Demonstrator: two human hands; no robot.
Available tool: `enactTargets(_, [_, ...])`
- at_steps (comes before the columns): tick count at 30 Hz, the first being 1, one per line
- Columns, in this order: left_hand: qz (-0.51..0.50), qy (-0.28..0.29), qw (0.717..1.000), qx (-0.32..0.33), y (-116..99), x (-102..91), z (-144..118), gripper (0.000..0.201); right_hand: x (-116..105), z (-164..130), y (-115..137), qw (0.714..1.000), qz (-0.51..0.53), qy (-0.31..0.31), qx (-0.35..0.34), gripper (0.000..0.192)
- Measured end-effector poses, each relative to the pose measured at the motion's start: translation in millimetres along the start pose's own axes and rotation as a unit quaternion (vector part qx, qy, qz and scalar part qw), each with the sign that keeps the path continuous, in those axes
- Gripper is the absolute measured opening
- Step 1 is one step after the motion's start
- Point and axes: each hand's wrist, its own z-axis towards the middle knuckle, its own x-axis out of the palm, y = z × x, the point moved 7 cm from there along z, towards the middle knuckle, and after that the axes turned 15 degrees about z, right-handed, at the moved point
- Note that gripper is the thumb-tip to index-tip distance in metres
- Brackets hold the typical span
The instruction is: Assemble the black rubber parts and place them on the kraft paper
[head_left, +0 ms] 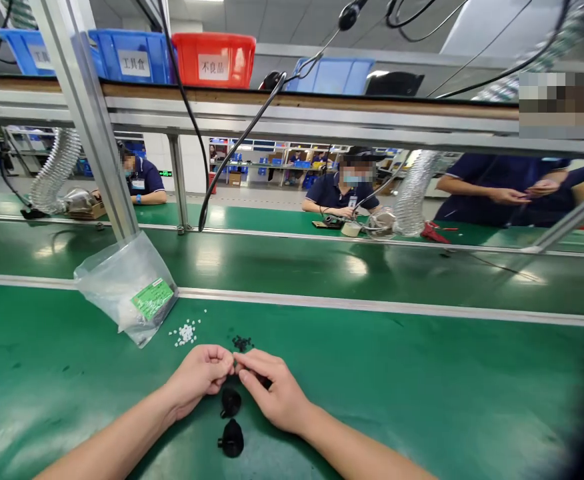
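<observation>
Low in the middle of the head view, my left hand [199, 378] is closed in a pinch. My right hand [278, 393] meets it fingertip to fingertip, its thumb and forefinger drawn together. Whatever sits between the fingertips is too small or hidden to name. Just below the hands, two rounded black parts with short stubs [232, 439] lie on the green work surface [397, 387]. A small pile of black bits [242, 344] is right beyond my fingers. To its left are scattered small white pieces [186, 333].
A clear plastic bag with a green label [152, 298] leans against the metal post [89, 120] at left. A metal rail [322, 304] crosses behind. Black cables [242, 147] hang overhead. Blue and red bins [214, 60] stand on the shelf. Several people work across the bench.
</observation>
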Motion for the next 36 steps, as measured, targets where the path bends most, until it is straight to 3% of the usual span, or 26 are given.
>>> enactTargets(5, [-0.016,0.005,1.000,-0.001,-4.3,-0.5,-0.7,0.052,3.2,0.4,0.2,0.999,0.012,0.032,-0.002,0.035])
enactTargets(10, [-0.005,0.015,1.000,0.000,-7.5,2.4,-1.6,0.051,-6.2,-0.6,-6.4,0.999,0.013,-0.037,0.012,0.037])
enactTargets(18, [0.014,0.004,1.000,-0.004,-5.4,1.8,-1.8,0.054,0.4,1.5,0.6,1.000,0.005,0.016,-0.009,0.035])
enactTargets(27, [0.090,0.018,0.996,0.008,-5.4,4.6,-2.5,0.052,-8.9,0.5,-5.5,0.999,-0.009,-0.046,0.018,0.027])
enactTargets(30, [0.149,-0.029,0.987,0.049,-19.4,-2.2,-15.3,0.047,-14.1,-1.1,-9.2,0.997,-0.009,-0.072,0.039,0.029])
enactTargets(32, [0.265,-0.046,0.952,0.148,-39.0,1.2,-32.4,0.038,-21.5,-2.4,-14.9,0.993,-0.001,-0.105,0.056,0.032])
enactTargets(34, [0.411,0.014,0.866,0.284,-49.5,25.4,-53.4,0.035,-28.5,-3.7,-22.2,0.988,0.009,-0.133,0.074,0.035])
enactTargets(36, [0.501,0.082,0.774,0.379,-38.5,52.8,-69.5,0.023,-32.4,-4.6,-28.5,0.985,0.019,-0.148,0.087,0.039])
